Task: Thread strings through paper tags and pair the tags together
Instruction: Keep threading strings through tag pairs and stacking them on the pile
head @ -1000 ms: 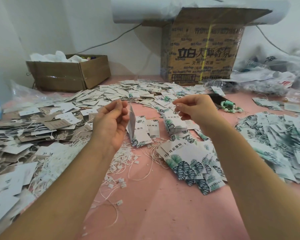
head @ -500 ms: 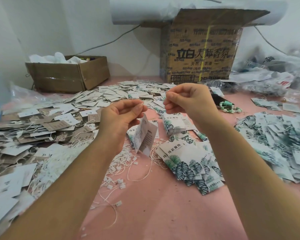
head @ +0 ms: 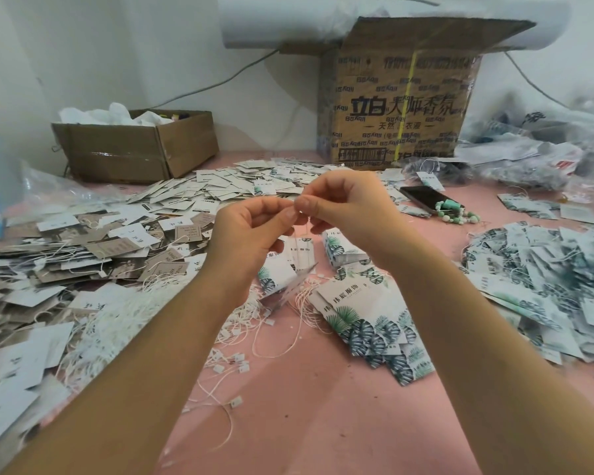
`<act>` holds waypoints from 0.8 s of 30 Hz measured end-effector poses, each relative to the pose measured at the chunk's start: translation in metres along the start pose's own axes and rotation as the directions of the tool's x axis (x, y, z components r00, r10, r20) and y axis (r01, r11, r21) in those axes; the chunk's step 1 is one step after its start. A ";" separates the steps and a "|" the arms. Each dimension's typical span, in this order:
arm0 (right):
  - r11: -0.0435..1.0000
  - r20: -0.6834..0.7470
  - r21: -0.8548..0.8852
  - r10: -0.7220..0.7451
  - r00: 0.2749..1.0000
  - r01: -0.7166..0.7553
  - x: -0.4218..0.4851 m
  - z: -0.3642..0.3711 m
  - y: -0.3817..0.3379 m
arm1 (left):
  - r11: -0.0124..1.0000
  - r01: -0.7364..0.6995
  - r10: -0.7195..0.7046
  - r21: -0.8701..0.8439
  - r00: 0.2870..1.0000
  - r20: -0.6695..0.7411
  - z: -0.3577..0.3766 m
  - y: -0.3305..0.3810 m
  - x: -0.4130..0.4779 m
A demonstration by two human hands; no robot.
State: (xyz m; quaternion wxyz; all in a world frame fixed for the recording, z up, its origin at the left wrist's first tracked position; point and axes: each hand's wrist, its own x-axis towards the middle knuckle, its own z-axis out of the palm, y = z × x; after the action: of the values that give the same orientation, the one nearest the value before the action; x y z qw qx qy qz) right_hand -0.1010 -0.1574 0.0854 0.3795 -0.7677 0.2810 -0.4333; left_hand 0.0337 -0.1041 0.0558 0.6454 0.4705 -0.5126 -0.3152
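Both hands' grips pinched shut, fingertips touching: left hand (head: 251, 231), right hand (head: 348, 207), string (head: 307, 234).

Both forearms are extended forward, bare, converging. The left hand (head: 251, 234) and right hand (head: 348, 209) are raised, fingertips brought together and touching; thumb and forefinger of each are pinched, remaining fingers curled loosely inward.
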 end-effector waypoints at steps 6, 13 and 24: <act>1.000 -0.025 -0.005 0.009 1.000 -0.009 0.000 0.001 -0.001 | 0.999 -0.022 0.022 0.036 1.000 0.003 0.001 -0.001 0.000; 0.995 -0.068 -0.097 0.006 0.998 -0.012 0.001 0.002 -0.001 | 0.994 -0.064 0.065 0.085 0.998 -0.011 0.002 0.000 -0.002; 0.998 -0.049 -0.062 0.006 0.999 -0.009 0.000 0.003 -0.003 | 0.979 -0.122 0.124 0.165 0.992 0.002 0.002 -0.001 -0.002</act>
State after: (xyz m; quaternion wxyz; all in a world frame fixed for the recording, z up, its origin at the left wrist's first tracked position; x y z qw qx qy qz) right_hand -0.0975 -0.1548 0.0871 0.3500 -0.7672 0.3062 -0.4417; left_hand 0.0313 -0.1037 0.0541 0.6247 0.4907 -0.5624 -0.2294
